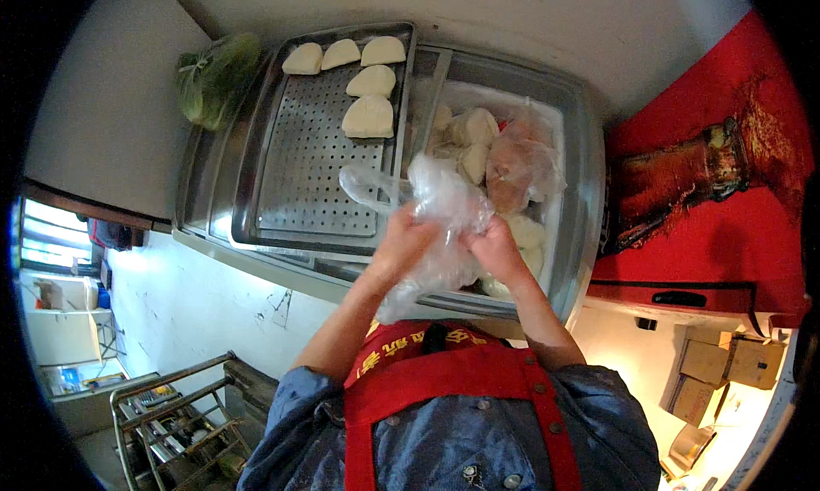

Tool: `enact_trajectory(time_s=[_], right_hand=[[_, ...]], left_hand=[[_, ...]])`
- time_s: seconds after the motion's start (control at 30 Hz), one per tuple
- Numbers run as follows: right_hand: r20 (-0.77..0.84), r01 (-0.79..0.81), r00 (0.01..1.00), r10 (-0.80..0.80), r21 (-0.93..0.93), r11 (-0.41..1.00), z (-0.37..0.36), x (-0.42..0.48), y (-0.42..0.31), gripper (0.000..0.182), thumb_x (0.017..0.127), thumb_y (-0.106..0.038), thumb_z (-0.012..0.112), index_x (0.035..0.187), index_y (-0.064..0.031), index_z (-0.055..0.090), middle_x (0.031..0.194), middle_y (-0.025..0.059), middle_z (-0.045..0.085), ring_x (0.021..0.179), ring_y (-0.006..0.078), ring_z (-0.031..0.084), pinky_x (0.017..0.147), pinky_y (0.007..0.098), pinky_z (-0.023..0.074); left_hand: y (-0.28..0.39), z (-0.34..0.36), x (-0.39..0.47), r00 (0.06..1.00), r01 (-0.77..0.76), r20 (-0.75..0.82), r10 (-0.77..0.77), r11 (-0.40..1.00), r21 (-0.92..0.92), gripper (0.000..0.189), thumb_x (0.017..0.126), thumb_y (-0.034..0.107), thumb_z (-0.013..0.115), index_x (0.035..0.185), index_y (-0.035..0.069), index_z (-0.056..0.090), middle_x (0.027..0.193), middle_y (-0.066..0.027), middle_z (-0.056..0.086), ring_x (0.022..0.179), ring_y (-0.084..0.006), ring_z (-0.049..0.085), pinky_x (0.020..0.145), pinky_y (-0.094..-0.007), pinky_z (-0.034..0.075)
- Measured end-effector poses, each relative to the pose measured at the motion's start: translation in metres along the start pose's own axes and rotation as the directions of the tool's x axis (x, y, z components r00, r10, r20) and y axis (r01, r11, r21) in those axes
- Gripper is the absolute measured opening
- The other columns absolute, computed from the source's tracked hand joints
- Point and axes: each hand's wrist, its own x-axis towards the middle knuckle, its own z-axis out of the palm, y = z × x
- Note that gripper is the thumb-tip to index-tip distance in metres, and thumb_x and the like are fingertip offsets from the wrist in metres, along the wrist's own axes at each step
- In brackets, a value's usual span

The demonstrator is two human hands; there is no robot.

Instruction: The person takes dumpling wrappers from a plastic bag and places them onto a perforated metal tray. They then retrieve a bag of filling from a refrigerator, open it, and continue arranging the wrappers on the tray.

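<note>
Both my hands grip a crumpled clear plastic bag point(442, 196) over the near side of a chest freezer. My left hand point(408, 240) pinches its left side, and my right hand point(494, 244) has hold of the right side. Whether anything is inside the bag I cannot tell. Left of my hands lies a perforated metal tray point(307, 164) with several pale, folded half-round dough pieces point(369, 116) along its far and right edges. Beyond the bag, the open freezer compartment point(554, 138) holds bagged pale food point(474, 129) and a bag of pinkish food point(516, 164).
A green plastic bag point(218, 81) sits past the tray's left side. Along the right stands a red panel point(698, 222) with a food picture. A metal-framed rack point(173, 420) is at lower left, cardboard boxes point(705, 369) at lower right. The freezer's raised rim point(586, 234) borders the opening.
</note>
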Motion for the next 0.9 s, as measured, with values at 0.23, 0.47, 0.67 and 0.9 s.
enact_trajectory(time_s=[0.23,0.47,0.67,0.9], right_hand=[[-0.202,-0.019,0.974,0.098,0.364,0.931,-0.029,0.004,-0.009,0.032,0.085,0.004,0.057,0.115,-0.0062,0.066,0.103,-0.0003,0.069,0.093,0.0106,0.063,0.080,0.0272,0.0523],[0.154,0.302,0.951,-0.268,-0.278,0.912,0.025,-0.007,-0.003,0.038,0.080,0.006,0.059,0.116,-0.0031,0.062,0.108,0.0074,0.067,0.102,0.0181,0.062,0.088,0.0318,0.0493],[0.563,-0.123,0.824,0.065,0.065,0.990,0.039,0.000,-0.038,0.056,0.086,0.001,0.059,0.139,-0.0014,0.042,0.132,0.0115,0.052,0.124,0.0230,0.049,0.104,0.0378,0.0395],[0.571,0.111,0.819,-0.058,-0.059,0.992,0.066,-0.018,-0.085,0.074,0.087,-0.012,0.069,0.149,-0.0055,0.029,0.143,0.0117,0.044,0.125,0.0254,0.049,0.104,0.0375,0.0399]], left_hand=[[0.008,-0.050,-0.003,0.997,0.067,0.037,-0.063,0.993,-0.096,0.053,0.086,0.020,0.073,0.127,-0.003,0.048,0.101,-0.0099,0.066,0.089,-0.0165,0.063,0.077,-0.0314,0.053],[0.012,-0.023,-0.046,0.968,-0.243,0.076,0.238,0.968,0.059,0.083,0.075,0.018,0.082,0.140,0.003,0.032,0.128,-0.0123,0.053,0.116,-0.0195,0.052,0.099,-0.0354,0.044],[0.019,-0.022,-0.062,0.870,-0.309,-0.474,0.132,0.896,-0.318,0.036,0.074,-0.002,0.068,0.108,0.003,0.060,0.097,0.0000,0.061,0.089,-0.0118,0.057,0.077,-0.0281,0.049],[-0.028,-0.073,-0.133,0.374,-0.323,-0.764,0.525,0.846,0.424,0.016,0.071,-0.008,0.054,0.085,0.001,0.054,0.081,-0.0102,0.057,0.078,-0.0228,0.059,0.067,-0.0372,0.049]])
